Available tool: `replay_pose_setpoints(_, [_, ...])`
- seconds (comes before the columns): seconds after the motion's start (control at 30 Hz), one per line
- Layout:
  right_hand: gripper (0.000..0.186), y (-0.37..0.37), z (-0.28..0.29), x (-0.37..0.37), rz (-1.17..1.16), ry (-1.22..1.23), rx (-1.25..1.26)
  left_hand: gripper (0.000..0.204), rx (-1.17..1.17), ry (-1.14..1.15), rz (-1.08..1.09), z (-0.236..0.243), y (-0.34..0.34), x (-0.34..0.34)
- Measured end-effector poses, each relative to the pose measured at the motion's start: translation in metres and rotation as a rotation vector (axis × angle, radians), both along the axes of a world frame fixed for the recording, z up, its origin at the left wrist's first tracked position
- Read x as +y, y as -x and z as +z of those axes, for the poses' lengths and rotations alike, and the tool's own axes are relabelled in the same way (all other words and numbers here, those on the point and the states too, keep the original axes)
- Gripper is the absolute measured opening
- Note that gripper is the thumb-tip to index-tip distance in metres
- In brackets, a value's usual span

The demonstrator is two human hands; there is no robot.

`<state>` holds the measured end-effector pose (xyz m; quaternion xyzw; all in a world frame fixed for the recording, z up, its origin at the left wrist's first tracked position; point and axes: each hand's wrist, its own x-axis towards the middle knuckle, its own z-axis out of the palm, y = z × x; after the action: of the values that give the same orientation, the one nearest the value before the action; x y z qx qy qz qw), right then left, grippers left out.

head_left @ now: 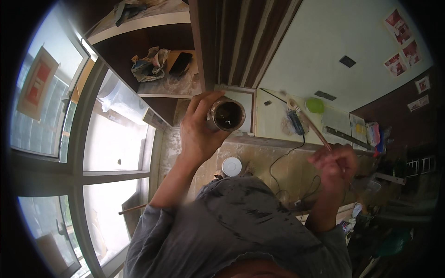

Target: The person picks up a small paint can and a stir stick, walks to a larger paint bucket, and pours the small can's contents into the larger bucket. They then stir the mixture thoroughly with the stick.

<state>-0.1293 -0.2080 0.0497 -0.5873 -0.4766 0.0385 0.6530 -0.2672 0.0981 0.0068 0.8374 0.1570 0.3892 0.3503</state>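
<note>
Tiled wall and counter [259,162] w/ a window [116,139] to the left of the jar: the person's left hand [199,132] wraps a small dark jar [227,115], mouth toward the camera, raised just below the shelf [167,88]. Right hand [334,164], fingers pinched shut on a thin brush [313,124], sits well right of the jar. Best approach, judging by the frame: keep the jar steady and upright-ish, bring the brush tip straight to the mouth. Open room lies btwn jar and brush; a cable [287,157] hangs below, and the cabinet edge [204,46] crowds above the jar.
</note>
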Motion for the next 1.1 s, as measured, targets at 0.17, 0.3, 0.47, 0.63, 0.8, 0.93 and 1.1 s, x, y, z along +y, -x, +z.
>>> replay_pose_setpoints(0.17, [0.036,0.039,0.018,0.003,-0.156,-0.160,0.077,0.068,0.101,0.088,-0.052,-0.007,0.018,-0.004])
replay_pose_setpoints(0.3, [0.025,0.059,0.047,0.025,-0.144,0.137,0.165,0.068,0.129,-0.016,0.025,-0.020,0.032,-0.004])
replay_pose_setpoints(0.47, [0.025,0.038,0.036,0.019,0.115,0.226,0.119,0.069,0.090,-0.017,0.105,-0.016,0.040,-0.004])
replay_pose_setpoints(0.63, [0.023,0.038,0.030,0.019,0.141,0.248,0.138,0.069,0.079,-0.031,0.131,-0.006,0.046,-0.008])
replay_pose_setpoints(0.8, [0.022,0.037,0.026,0.018,0.139,0.274,0.077,0.069,0.056,-0.017,0.124,-0.004,0.046,-0.009])
replay_pose_setpoints(0.93, [0.025,0.037,0.023,0.016,0.140,0.280,0.049,0.069,0.079,-0.021,0.116,-0.003,0.045,-0.011])
replay_pose_setpoints(1.1, [0.028,0.034,0.024,0.013,0.152,0.313,-0.037,0.070,0.100,0.002,0.094,-0.005,0.042,-0.014])
